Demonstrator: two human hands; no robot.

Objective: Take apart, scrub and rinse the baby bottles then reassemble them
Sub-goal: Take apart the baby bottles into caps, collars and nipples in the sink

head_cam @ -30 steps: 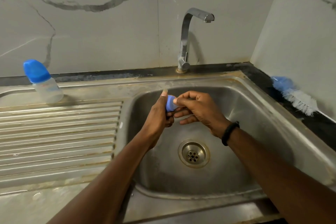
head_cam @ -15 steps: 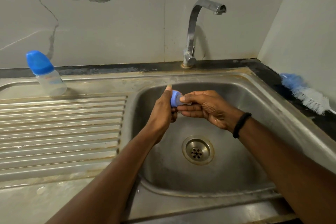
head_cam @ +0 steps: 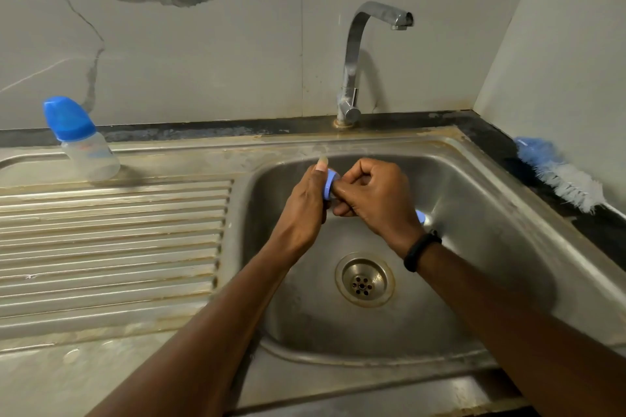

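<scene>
Standing by the sink, I see two hands meet over the steel bowl. The left hand holds a small blue bottle ring on its edge, with one long-nailed finger sticking up behind it. The right hand is curled tight, and its fingers pinch at the open face of the ring, as if pulling or pushing the soft teat there. I cannot see the teat itself. The ring sits right between the two hands, touching both, and its open side faces the right hand. So I think the next pull or push goes sideways, along the line from one hand to the other, and the right hand is the one to do it.

A bit of another blue part peeks out behind the right wrist, low in the bowl. A whole baby bottle with its blue cap stands far off to the left on the worktop. A bottle brush lies to the right. The tap is not running.
</scene>
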